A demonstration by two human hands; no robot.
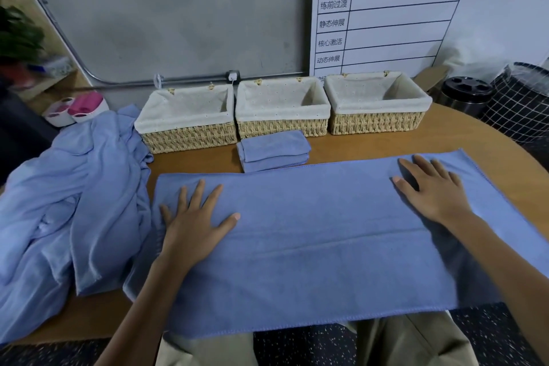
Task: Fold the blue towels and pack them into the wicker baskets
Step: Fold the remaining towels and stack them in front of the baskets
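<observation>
towel near edge overhanging table

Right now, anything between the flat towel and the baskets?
Yes. A stack of folded towels sits between the flat towel and the middle basket. The left basket and right basket have only bare table in front.

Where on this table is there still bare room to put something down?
Bare wood shows right of the folded blue towels, between the right wicker basket and the spread blue towel. The left is crowded by the heaped blue towels.
</observation>
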